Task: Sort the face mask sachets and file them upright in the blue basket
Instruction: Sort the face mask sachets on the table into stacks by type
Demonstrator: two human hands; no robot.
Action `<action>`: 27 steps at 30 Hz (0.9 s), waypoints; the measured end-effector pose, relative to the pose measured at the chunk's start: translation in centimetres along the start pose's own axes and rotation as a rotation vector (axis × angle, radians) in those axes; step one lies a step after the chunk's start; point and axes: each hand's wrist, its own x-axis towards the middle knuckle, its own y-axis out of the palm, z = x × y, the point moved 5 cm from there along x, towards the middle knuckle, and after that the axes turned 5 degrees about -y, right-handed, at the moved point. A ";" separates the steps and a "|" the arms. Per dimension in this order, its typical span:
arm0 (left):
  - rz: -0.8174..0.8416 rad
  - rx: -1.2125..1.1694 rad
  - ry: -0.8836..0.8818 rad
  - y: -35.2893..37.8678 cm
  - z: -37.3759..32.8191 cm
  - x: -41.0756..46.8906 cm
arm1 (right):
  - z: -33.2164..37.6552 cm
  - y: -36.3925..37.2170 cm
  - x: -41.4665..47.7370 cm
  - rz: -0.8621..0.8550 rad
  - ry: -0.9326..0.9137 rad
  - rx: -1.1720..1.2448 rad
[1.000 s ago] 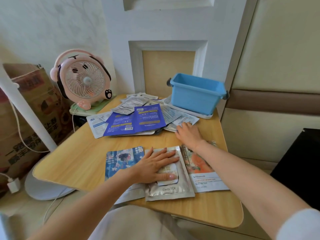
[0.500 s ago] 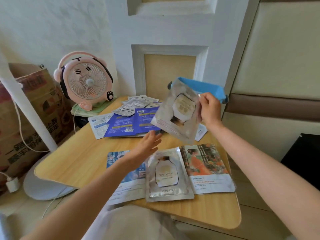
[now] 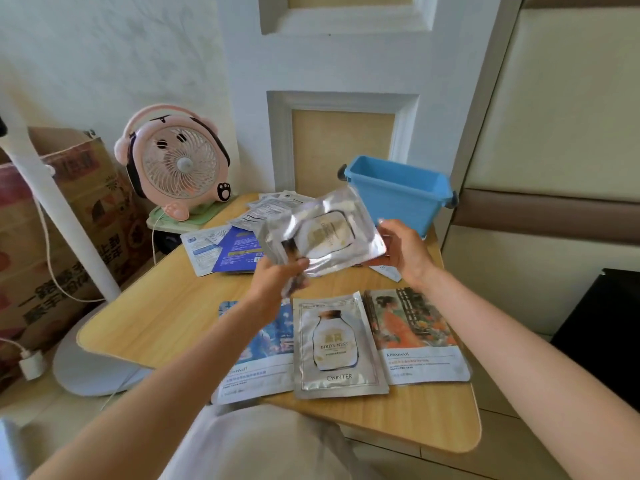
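Observation:
A silver sachet [image 3: 325,233] is held in the air above the table's middle. My left hand [image 3: 277,275] pinches its lower left corner and my right hand [image 3: 405,244] holds its right edge. Three sorted piles lie along the near edge: a blue picture sachet [image 3: 273,351], a silver bottle-print sachet [image 3: 337,344] and an orange picture sachet [image 3: 412,330]. A loose heap of dark blue and white sachets [image 3: 228,247] lies behind my hands. The blue basket [image 3: 398,192] stands at the back right of the table, and no sachets show above its rim.
A pink desk fan [image 3: 176,164] stands at the table's [image 3: 162,313] back left corner on a green mat. A white stand pole [image 3: 65,216] and cardboard boxes [image 3: 62,237] are to the left. The wall is close behind the basket; a padded panel is on the right.
My right hand lifted a silver sachet from the heap. My left hand left the silver pile, rose and took hold of the sachet's lower corner. The sachet swung lower, uncovering the basket.

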 end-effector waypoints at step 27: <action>-0.188 1.083 0.183 -1.6 0.3 3.1 | -0.5 -5.5 2.8 -0.362 -0.474 -1.048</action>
